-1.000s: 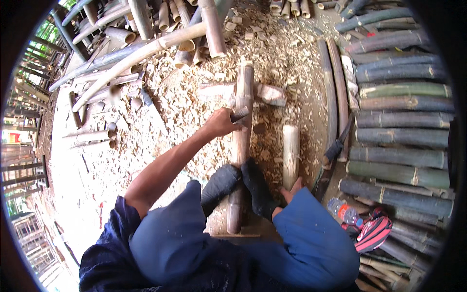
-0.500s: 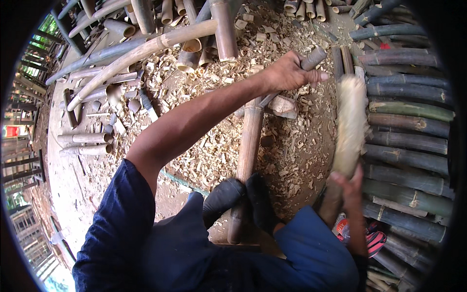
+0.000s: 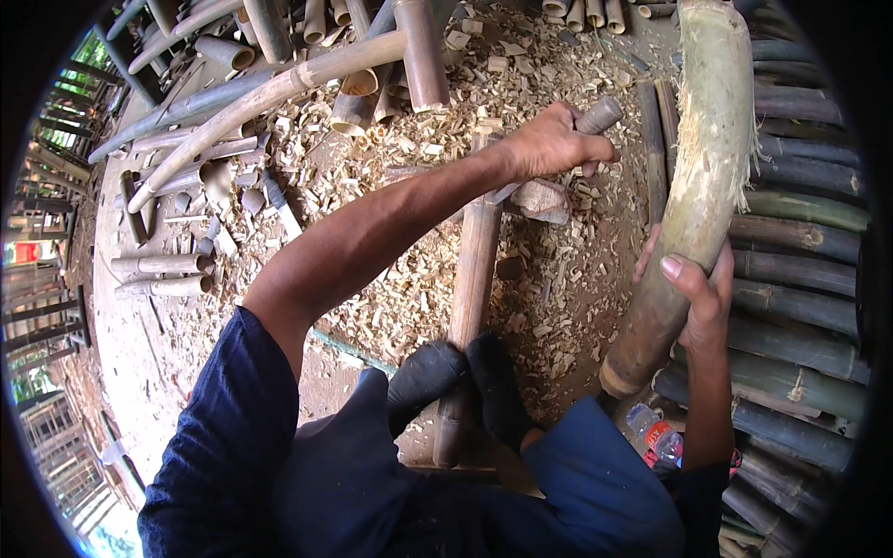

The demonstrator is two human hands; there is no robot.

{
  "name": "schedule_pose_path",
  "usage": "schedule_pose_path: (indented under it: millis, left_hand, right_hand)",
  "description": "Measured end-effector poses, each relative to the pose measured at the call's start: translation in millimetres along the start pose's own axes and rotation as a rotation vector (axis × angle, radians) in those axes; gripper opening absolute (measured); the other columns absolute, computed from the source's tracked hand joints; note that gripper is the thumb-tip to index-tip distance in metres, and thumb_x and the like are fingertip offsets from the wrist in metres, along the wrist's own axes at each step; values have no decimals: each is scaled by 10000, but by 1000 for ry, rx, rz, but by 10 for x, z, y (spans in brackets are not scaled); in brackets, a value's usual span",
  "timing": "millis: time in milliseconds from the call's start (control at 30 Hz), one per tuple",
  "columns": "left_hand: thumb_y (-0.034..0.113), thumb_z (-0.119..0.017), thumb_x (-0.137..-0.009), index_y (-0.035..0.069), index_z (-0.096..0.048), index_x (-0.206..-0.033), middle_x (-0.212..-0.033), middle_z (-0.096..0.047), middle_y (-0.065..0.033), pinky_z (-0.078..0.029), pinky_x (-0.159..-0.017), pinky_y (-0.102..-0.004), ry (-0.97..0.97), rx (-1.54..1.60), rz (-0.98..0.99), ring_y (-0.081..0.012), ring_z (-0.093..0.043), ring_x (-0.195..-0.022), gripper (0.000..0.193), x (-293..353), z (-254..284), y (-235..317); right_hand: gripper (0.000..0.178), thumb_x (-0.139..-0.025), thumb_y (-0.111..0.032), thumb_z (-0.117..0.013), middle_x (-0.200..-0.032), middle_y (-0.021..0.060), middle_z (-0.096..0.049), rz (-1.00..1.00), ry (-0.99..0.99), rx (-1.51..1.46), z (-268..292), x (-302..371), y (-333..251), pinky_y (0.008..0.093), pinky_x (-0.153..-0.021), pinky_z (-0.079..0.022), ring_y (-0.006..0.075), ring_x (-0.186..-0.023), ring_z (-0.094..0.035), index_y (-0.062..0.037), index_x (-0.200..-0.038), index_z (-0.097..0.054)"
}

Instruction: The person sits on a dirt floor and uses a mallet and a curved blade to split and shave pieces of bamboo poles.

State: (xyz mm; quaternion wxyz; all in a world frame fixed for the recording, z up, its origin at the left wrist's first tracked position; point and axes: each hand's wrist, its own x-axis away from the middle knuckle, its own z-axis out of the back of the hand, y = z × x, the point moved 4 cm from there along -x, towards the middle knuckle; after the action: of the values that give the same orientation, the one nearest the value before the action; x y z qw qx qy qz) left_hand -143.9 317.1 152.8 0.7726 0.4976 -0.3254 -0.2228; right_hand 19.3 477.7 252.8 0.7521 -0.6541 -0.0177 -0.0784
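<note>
My left hand (image 3: 556, 147) is wrapped round the wooden handle of a chisel (image 3: 598, 114). Its narrow metal blade reaches down against a bamboo pole (image 3: 474, 260), which lies lengthwise in front of me between my two dark-covered feet (image 3: 431, 377). A pinkish stone block (image 3: 540, 199) sits beside the pole near the blade. On the right, my right hand (image 3: 699, 296) grips a thick bamboo club (image 3: 693, 200) near its lower end. The club is held up and tilted, its side frayed and splintered. Where the blade meets the pole is partly hidden by my left forearm.
Wood chips (image 3: 391, 270) cover the floor. Dark bamboo poles (image 3: 800, 270) lie stacked along the right. A knife (image 3: 282, 205) and short bamboo pieces (image 3: 166, 264) lie at the left. A joined bamboo frame (image 3: 307, 76) stands far left; a plastic bottle (image 3: 657, 433) lies near my right knee.
The bamboo club, blurred and lower before, has come up and now looms larger with my right hand round it. The left thumb, stretched out earlier, has folded in. The pole stays put.
</note>
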Motion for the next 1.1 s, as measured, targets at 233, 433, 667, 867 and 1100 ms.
schedule_pose_path:
  millis: [233, 433, 667, 867, 1100]
  left_hand:
    - [586, -647, -877, 140, -718, -842, -963, -618, -23, -418, -970, -389, 24, 43, -27, -207, -469, -1033, 453, -10, -80, 54]
    - [584, -660, -880, 134, -716, -809, -878, -597, -39, -450, -870, -384, 35, 80, -25, -171, -517, -910, 459, -37, -57, 13]
    - [479, -735, -870, 102, -700, -755, -634, -562, 1, -453, -605, -310, 123, 144, -196, -81, -491, -561, 396, -65, -99, -14]
    - [353, -708, -889, 74, -706, -769, -684, -645, -30, -479, -630, -326, 146, 323, -191, -119, -565, -618, 303, 6, -70, -107]
    - [362, -694, -930, 74, -735, -1000, -798, -657, -20, -486, -686, -278, 180, 363, -170, -122, -579, -682, 300, 138, 23, -78]
  right_hand:
    - [554, -762, -231, -680, -968, 160, -612, -32, 18, -16, 63, 74, 88, 372, -701, -556, 223, -766, -641, 68, -1192, -499]
    - [570, -756, -239, -690, -964, 159, -616, -29, -2, -2, 63, 81, 128, 368, -698, -558, 219, -764, -644, 65, -1200, -500]
    - [590, -753, -233, -693, -974, 158, -619, -52, 0, 9, 84, 102, 150, 366, -696, -561, 218, -770, -648, 65, -1223, -499]
    - [650, -751, -209, -722, -966, 135, -620, 40, 79, 120, 248, -13, -182, 356, -710, -557, 204, -766, -647, 38, -1298, -471]
    - [739, -733, -158, -735, -1065, 174, -647, 442, 221, 407, 367, -387, -798, 381, -812, -572, 255, -876, -669, 21, -1385, -436]
